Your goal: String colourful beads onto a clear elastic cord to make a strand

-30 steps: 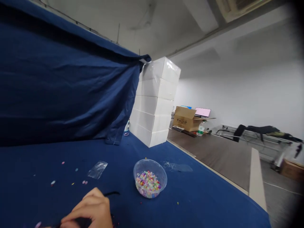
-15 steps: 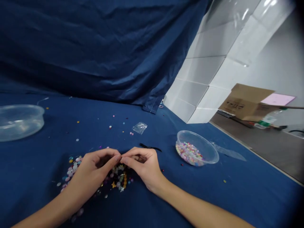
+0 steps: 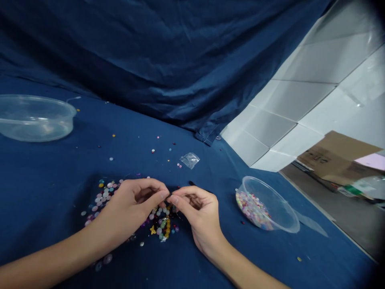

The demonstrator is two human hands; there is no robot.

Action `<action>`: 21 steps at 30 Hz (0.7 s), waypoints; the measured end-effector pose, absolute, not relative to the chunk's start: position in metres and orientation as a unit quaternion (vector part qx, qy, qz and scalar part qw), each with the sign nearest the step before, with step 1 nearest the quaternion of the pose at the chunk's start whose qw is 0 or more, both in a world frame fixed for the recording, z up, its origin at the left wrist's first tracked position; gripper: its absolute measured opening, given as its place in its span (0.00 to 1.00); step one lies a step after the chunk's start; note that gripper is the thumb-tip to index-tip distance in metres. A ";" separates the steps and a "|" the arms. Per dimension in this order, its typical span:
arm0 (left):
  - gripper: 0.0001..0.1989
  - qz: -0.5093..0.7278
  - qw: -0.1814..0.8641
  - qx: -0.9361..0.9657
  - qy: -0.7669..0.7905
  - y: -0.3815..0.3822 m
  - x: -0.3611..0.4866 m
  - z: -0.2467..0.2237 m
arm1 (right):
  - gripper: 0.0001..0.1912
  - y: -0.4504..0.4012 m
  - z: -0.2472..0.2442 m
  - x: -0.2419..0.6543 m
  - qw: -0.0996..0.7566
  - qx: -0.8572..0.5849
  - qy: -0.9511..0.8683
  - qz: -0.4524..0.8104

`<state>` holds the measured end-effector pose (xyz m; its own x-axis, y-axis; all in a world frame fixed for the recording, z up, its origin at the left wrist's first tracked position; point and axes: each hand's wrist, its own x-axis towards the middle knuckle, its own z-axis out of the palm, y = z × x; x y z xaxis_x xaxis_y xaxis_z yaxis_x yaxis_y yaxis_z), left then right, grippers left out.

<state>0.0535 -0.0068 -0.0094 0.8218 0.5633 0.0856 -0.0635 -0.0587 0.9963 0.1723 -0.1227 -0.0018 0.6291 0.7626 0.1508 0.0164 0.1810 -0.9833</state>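
L to R: 1 clear plastic tub (image 3: 36, 118) on blue cloth surface (image 3: 60, 168); loose beads (image 3: 100, 200) in a spread; 2 hands together, left hand (image 3: 132, 200) & right hand (image 3: 200, 210), fingertips (image 3: 164, 194) pinching sth tiny, too small to tell, right above bead cluster (image 3: 162, 226); 1 small clear bag (image 3: 190, 160); 1 clear bowl (image 3: 284, 212) w/ mixed beads (image 3: 251, 208); 1 stack of white boxes (image 3: 288, 100); 1 cardboard box (image 3: 333, 160).

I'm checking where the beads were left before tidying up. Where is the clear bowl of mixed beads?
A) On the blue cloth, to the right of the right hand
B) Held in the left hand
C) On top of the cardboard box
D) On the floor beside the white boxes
A: the clear plastic bowl of beads sits on the blue cloth, apart from the right hand, on its right.
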 end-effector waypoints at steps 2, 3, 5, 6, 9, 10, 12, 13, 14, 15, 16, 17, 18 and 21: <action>0.10 0.236 0.664 0.686 0.184 -0.007 0.053 -0.010 | 0.05 -0.123 -0.002 0.173 0.687 -0.581 -0.342 0.271; 0.10 0.233 0.664 0.686 0.185 -0.007 0.053 -0.009 | 0.05 -0.124 -0.002 0.173 0.685 -0.581 -0.345 0.272; 0.10 0.227 0.666 0.686 0.187 -0.006 0.053 -0.008 | 0.05 -0.124 -0.003 0.175 0.680 -0.585 -0.348 0.274; 0.10 0.225 0.667 0.685 0.186 -0.006 0.052 -0.007 | 0.05 -0.125 -0.003 0.176 0.676 -0.588 -0.350 0.275; 0.11 0.228 0.672 0.676 0.198 -0.004 0.052 -0.006 | 0.04 -0.127 -0.003 0.178 0.662 -0.591 -0.361 0.286; 0.10 0.233 0.674 0.671 0.203 -0.004 0.052 -0.006 | 0.04 -0.128 -0.002 0.179 0.659 -0.588 -0.365 0.293; 0.10 0.241 0.677 0.662 0.212 -0.003 0.054 -0.007 | 0.06 -0.131 -0.001 0.179 0.652 -0.579 -0.373 0.318; 0.09 0.244 0.677 0.660 0.215 -0.002 0.054 -0.007 | 0.08 -0.133 0.001 0.179 0.647 -0.572 -0.378 0.334; 0.09 0.247 0.677 0.659 0.215 -0.002 0.055 -0.007 | 0.10 -0.134 0.002 0.179 0.640 -0.565 -0.383 0.352; 0.10 0.249 0.676 0.659 0.215 -0.002 0.055 -0.007 | 0.11 -0.136 0.003 0.178 0.634 -0.556 -0.389 0.370; 0.10 0.249 0.675 0.660 0.215 -0.002 0.055 -0.007 | 0.13 -0.137 0.004 0.177 0.629 -0.547 -0.398 0.384; 0.10 0.247 0.674 0.662 0.215 -0.002 0.055 -0.007 | 0.14 -0.138 0.005 0.176 0.626 -0.537 -0.408 0.393; 0.10 0.246 0.674 0.662 0.215 -0.002 0.054 -0.007 | 0.14 -0.138 0.005 0.174 0.625 -0.528 -0.417 0.397; 0.09 0.242 0.677 0.663 0.212 -0.003 0.053 -0.007 | 0.14 -0.138 0.006 0.171 0.630 -0.517 -0.436 0.382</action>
